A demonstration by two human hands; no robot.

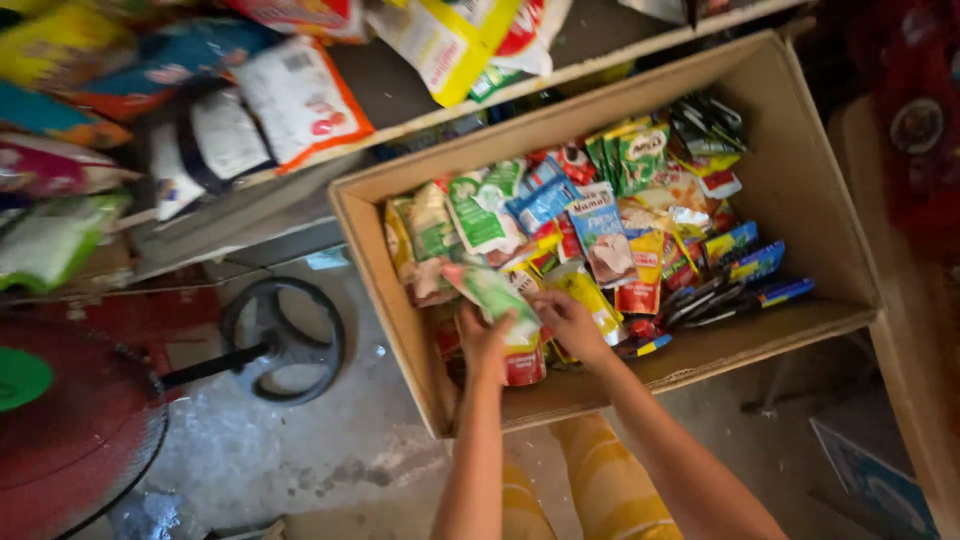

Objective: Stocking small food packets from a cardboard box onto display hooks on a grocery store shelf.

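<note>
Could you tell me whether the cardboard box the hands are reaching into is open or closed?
Open. The cardboard box has no lid over it, its sachets lie exposed, and both hands, left and right, reach inside.

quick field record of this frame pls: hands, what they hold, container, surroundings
left hand: left hand grips a green and white sachet strip inside the box
right hand: right hand rests on yellow sachets beside it; grip unclear
container: open brown cardboard box, tilted in view, filled with mixed colourful sachet packs
floor: grey concrete floor; red pedestal fan lying at left, its black round base next to the box
shelf: grey shelf above holding snack bags
</note>
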